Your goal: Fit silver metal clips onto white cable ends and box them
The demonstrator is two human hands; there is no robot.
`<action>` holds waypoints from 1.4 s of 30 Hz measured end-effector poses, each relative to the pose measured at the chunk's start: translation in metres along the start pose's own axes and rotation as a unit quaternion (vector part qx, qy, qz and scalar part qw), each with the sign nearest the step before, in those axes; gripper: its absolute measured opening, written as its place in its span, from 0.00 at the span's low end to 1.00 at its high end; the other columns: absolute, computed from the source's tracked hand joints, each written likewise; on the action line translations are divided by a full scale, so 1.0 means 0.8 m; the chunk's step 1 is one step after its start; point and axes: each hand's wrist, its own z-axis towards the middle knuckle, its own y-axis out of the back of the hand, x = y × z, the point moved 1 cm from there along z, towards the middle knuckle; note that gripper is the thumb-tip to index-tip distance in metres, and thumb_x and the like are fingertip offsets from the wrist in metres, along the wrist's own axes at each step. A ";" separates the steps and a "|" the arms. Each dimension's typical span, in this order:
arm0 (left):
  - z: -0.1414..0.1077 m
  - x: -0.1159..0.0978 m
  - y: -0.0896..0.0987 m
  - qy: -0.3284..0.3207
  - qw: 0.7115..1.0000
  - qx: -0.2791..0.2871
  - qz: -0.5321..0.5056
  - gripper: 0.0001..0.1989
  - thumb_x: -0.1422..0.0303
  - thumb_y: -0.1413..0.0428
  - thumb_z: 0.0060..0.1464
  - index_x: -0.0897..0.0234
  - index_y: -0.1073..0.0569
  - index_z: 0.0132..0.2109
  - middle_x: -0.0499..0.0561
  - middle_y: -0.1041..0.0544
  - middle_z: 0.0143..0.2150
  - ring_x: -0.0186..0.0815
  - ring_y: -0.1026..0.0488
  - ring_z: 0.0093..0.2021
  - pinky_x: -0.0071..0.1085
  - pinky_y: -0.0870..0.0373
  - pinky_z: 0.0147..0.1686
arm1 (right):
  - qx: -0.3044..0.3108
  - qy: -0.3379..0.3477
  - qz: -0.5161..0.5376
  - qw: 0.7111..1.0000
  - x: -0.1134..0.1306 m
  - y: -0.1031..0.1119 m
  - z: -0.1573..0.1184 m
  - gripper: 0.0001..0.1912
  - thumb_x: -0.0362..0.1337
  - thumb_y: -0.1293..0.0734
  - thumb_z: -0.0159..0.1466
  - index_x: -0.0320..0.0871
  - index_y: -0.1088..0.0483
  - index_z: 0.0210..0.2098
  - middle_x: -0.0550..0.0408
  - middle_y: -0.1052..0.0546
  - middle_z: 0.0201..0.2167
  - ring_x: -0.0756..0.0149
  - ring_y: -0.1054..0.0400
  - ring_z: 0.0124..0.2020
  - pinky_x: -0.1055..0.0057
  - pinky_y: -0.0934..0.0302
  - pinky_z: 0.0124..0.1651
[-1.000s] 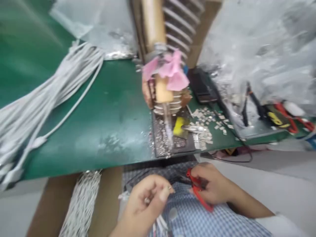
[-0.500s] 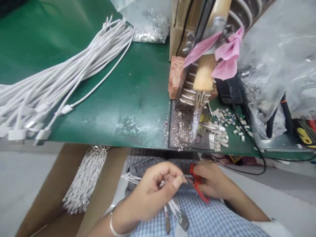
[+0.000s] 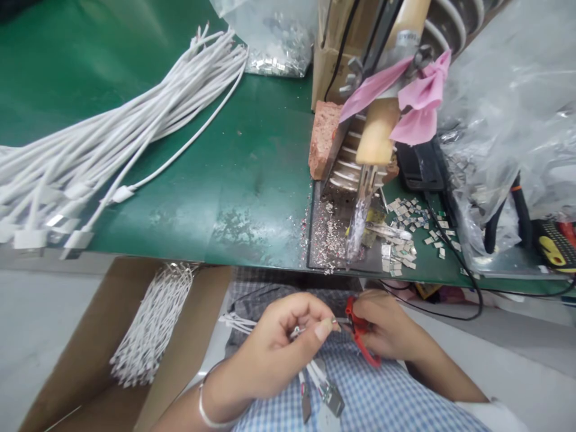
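My left hand is closed, thumb and forefinger pinching the end of a white cable. More white cables run behind the hand. Below it hang cable ends with bare metal USB plugs. My right hand is closed around the red handles of a pair of scissors. The scissor blades point left and meet the pinched cable tip at my left fingertips. Whether the blades touch the wires is too small to tell. Both hands are over my lap, just below the table edge.
A bundle of white USB cables lies across the green table. A soldering iron tied with pink cloth points down over a solder-specked plate. Small metal pieces lie beside it. A cardboard box at left holds more cables.
Both hands stay almost in place, the cable tip and scissors still together. The view has shifted very slightly.
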 end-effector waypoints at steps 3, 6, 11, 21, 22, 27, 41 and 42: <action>0.000 0.001 0.000 0.004 1.000 0.002 -0.005 0.09 0.65 0.48 0.60 0.65 0.30 0.35 0.44 0.37 0.25 0.28 0.44 0.24 0.24 0.46 0.23 | -0.004 0.002 -0.001 1.000 0.001 0.001 0.001 0.10 0.36 0.37 0.65 0.45 0.38 0.27 0.62 0.33 0.16 0.72 0.43 0.18 0.73 0.53 0.25; -0.001 0.003 0.000 0.006 1.000 0.005 -0.010 0.09 0.64 0.48 0.60 0.66 0.30 0.35 0.44 0.36 0.26 0.28 0.43 0.25 0.25 0.44 0.25 | -0.007 0.014 -0.002 1.000 0.001 0.002 0.003 0.09 0.35 0.37 0.65 0.45 0.38 0.27 0.62 0.33 0.17 0.73 0.44 0.18 0.73 0.53 0.25; 0.000 0.004 0.001 0.009 1.000 0.002 -0.007 0.11 0.62 0.47 0.60 0.66 0.29 0.35 0.44 0.37 0.25 0.29 0.44 0.24 0.25 0.45 0.24 | -0.001 0.016 -0.016 1.000 0.000 0.004 0.002 0.11 0.37 0.38 0.65 0.44 0.38 0.26 0.62 0.34 0.16 0.72 0.44 0.18 0.73 0.53 0.24; 0.001 0.001 0.000 0.008 1.000 0.013 -0.015 0.10 0.63 0.47 0.58 0.66 0.29 0.34 0.44 0.38 0.25 0.29 0.45 0.24 0.25 0.47 0.24 | -0.001 0.025 -0.023 0.999 -0.004 -0.001 -0.002 0.11 0.36 0.38 0.65 0.45 0.39 0.25 0.62 0.35 0.16 0.72 0.44 0.18 0.72 0.53 0.25; 0.001 0.001 0.000 0.010 1.000 0.014 -0.014 0.10 0.63 0.47 0.58 0.66 0.29 0.34 0.44 0.38 0.25 0.29 0.45 0.24 0.25 0.47 0.24 | 0.000 0.027 -0.023 0.999 -0.004 -0.002 -0.002 0.11 0.35 0.38 0.65 0.45 0.39 0.26 0.62 0.35 0.16 0.72 0.44 0.18 0.72 0.53 0.25; 0.001 0.003 0.002 0.011 1.000 0.010 -0.013 0.11 0.63 0.47 0.59 0.66 0.28 0.35 0.44 0.38 0.25 0.29 0.44 0.25 0.26 0.45 0.25 | 0.003 0.036 -0.016 0.999 -0.005 -0.001 -0.003 0.09 0.34 0.38 0.65 0.45 0.40 0.27 0.62 0.34 0.17 0.72 0.45 0.18 0.72 0.53 0.26; 0.004 0.016 -0.002 -0.042 0.983 0.016 -0.177 0.09 0.64 0.43 0.60 0.66 0.25 0.36 0.48 0.22 0.23 0.28 0.27 0.24 0.21 0.33 0.27 | -0.029 -0.054 0.091 0.994 0.006 -0.029 0.002 0.13 0.33 0.36 0.62 0.45 0.44 0.24 0.65 0.42 0.16 0.75 0.50 0.18 0.75 0.56 0.22; 0.005 0.018 -0.003 -0.063 0.981 0.007 -0.185 0.08 0.65 0.42 0.60 0.65 0.24 0.36 0.49 0.20 0.25 0.29 0.25 0.26 0.21 0.31 0.29 | -0.031 -0.069 0.112 0.991 0.010 -0.036 0.003 0.14 0.35 0.36 0.62 0.45 0.45 0.23 0.66 0.43 0.16 0.76 0.50 0.17 0.77 0.55 0.21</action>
